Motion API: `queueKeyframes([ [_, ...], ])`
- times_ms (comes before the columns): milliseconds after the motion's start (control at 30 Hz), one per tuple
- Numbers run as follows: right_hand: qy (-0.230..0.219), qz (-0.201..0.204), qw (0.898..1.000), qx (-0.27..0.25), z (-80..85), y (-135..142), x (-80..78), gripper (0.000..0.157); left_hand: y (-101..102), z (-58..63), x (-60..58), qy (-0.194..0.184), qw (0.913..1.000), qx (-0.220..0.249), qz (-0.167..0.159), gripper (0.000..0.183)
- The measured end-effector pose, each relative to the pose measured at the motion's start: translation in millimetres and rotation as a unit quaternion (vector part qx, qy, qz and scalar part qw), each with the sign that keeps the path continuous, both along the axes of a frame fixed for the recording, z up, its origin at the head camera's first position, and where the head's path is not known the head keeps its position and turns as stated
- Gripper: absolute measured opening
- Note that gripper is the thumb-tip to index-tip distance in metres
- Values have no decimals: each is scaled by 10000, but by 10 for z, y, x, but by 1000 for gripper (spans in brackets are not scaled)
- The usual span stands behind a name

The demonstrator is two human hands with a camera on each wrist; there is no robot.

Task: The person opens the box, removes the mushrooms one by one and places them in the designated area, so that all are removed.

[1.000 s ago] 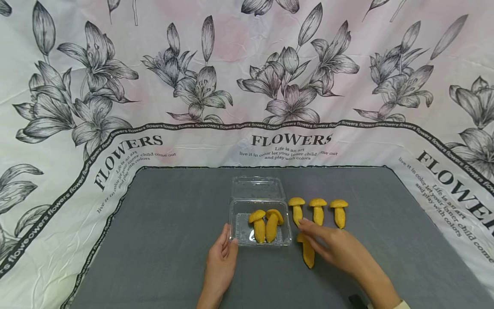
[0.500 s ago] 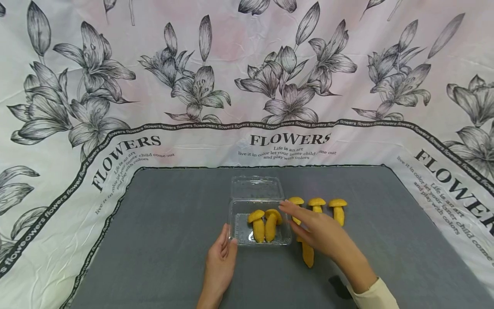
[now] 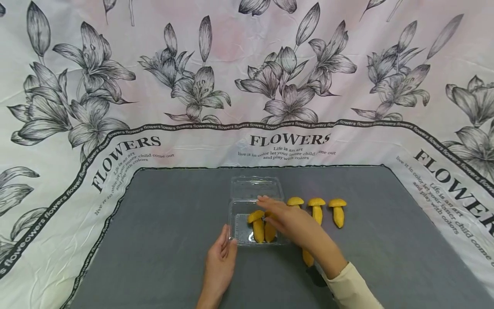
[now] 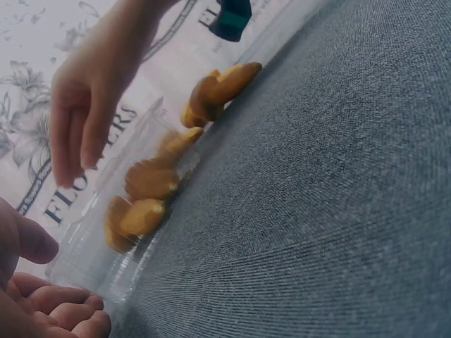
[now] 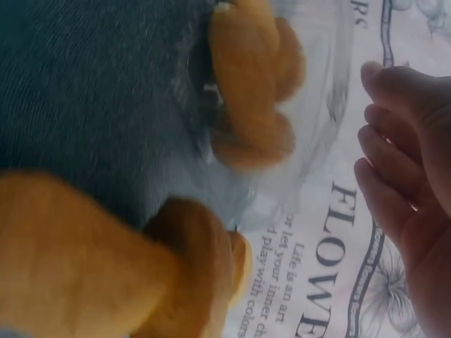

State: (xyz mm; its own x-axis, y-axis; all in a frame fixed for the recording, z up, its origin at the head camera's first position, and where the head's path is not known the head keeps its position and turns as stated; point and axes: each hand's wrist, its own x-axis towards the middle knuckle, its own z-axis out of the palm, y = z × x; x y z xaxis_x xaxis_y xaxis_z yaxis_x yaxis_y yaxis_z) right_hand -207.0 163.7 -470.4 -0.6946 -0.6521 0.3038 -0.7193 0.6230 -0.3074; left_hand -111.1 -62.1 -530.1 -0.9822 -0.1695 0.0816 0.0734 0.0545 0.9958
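Note:
A clear plastic clamshell container (image 3: pixel 240 234) lies with its lid (image 3: pixel 256 187) folded back. Two yellow mushrooms lie inside, the left mushroom (image 3: pixel 258 227) in plain sight and the right mushroom (image 3: pixel 270 232) partly covered by my right hand. My left hand (image 3: pixel 221 262) holds the container's left side, thumb at the near corner; the left wrist view has its fingers curled at the wall. Over the container hovers my right hand (image 3: pixel 291 221), fingers loosely extended. The right wrist view shows nothing in that hand (image 5: pixel 409 148).
Right of the container are more yellow mushrooms, the middle mushroom (image 3: pixel 316 210) and the right-hand mushroom (image 3: pixel 338 212) in a row with one part-hidden. A nearer mushroom (image 3: pixel 307 257) shows under my right wrist. A flower-printed cloth (image 3: pixel 193 146) borders the grey surface (image 3: pixel 173 227).
My right hand has moved left from beside the loose mushrooms to above the container. My left hand and the container have stayed in place.

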Motion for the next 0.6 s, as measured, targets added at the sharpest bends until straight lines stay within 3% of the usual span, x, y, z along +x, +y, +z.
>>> queueKeyframes([
  [600, 61, 58, 9974, 718, -214, -252, -29, 42, -11, 22, 7, -198, 9998, 9, -94, 58],
])
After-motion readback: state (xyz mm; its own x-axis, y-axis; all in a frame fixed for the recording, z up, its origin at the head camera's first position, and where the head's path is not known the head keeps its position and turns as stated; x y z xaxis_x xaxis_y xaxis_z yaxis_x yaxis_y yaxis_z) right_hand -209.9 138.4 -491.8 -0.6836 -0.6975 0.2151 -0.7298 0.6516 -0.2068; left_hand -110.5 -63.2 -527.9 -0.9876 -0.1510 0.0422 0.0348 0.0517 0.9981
